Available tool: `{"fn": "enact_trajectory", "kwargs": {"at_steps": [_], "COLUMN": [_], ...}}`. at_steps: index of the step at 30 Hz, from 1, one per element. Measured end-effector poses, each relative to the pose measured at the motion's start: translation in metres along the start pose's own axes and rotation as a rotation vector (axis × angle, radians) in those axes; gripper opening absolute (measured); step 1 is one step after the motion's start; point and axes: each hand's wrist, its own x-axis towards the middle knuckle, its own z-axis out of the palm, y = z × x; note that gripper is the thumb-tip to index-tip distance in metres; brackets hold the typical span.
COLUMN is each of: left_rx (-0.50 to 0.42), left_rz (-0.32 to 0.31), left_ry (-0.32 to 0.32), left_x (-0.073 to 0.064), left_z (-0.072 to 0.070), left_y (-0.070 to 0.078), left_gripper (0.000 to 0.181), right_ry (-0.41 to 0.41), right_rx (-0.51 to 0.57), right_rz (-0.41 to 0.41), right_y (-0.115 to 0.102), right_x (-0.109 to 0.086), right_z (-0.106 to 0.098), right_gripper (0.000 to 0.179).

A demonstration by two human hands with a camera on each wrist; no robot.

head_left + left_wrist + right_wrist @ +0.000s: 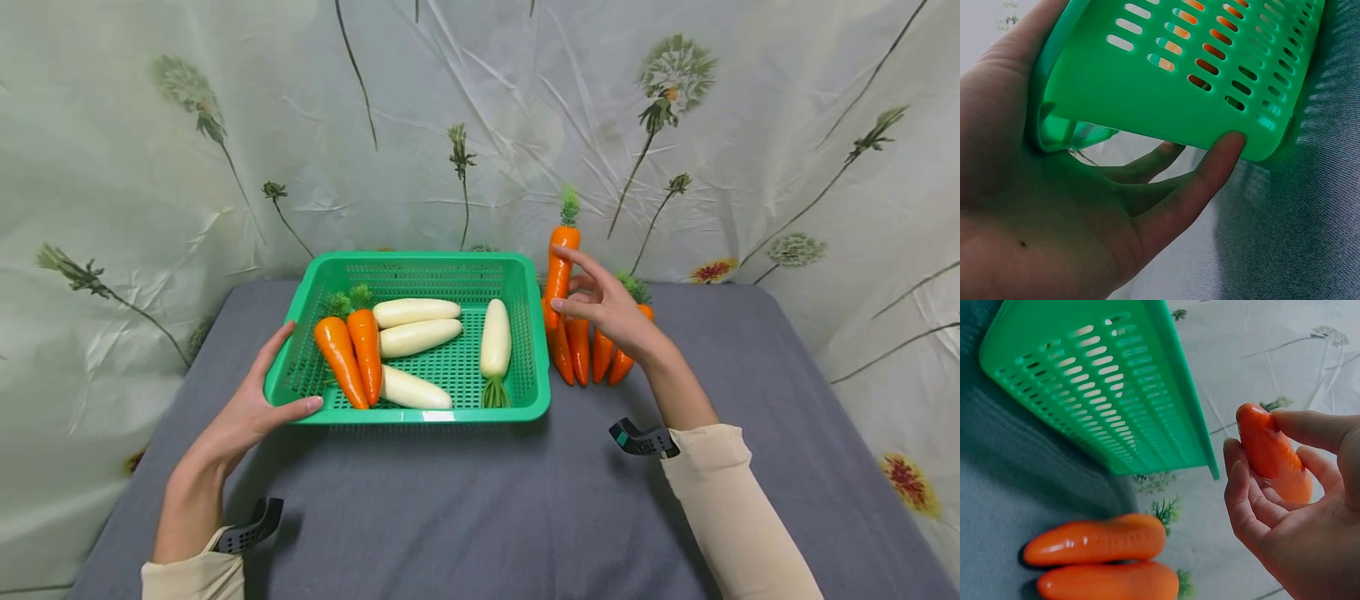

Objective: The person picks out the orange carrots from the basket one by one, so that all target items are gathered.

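Note:
My right hand (613, 315) pinches a carrot (558, 271) between thumb and fingers, raised above the table with its green top pointing away. Below it, several more carrots (579, 350) lie side by side on the cloth, just right of a green plastic basket (427, 416). At the basket's left end, my left hand (243, 417) grips the rim, thumb over the front corner and fingers along the outer side wall (1122, 94). Inside, two carrots (341, 358) lie at the left next to white radishes (416, 337). Another white radish (495, 337) with green stems lies at the right.
A grey cloth (450, 508) covers the table. Behind it hangs a pale curtain (495, 108) printed with dandelions, meeting the table's back edge close behind the basket. Both wrists wear a black strap (645, 437).

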Motion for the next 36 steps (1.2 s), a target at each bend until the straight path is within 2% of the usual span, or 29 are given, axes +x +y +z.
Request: {"fn": "enact_trajectory", "kwargs": {"at_steps": [7, 14, 20, 30, 36], "left_rx": [-0.006, -0.013, -0.007, 0.007, -0.001], "left_rz": [-0.002, -0.002, -0.002, 0.004, 0.004], "left_ry": [0.001, -0.001, -0.002, -0.005, -0.003], "left_x": [-0.004, -0.003, -0.004, -0.006, -0.005], "left_z": [-0.001, -0.002, -0.002, -0.003, -0.002], "left_y": [0.0, -0.001, 0.0, 0.002, 0.001], "left_gripper": [0.106, 0.107, 0.108, 0.107, 0.106], "right_ry": [0.027, 0.052, 0.084, 0.105, 0.118], "right_rx": [0.003, 0.03, -0.004, -0.001, 0.053], "right_rz": [0.009, 0.009, 0.045, 0.068, 0.069], "right_y": [0.009, 0.017, 0.026, 0.041, 0.052], "right_x": [-0.01, -0.02, -0.03, -0.046, -0.056], "right_z": [-0.007, -0.017, -0.026, -0.04, -0.048], "right_gripper": [0.073, 0.071, 0.072, 0.074, 0.073]}}
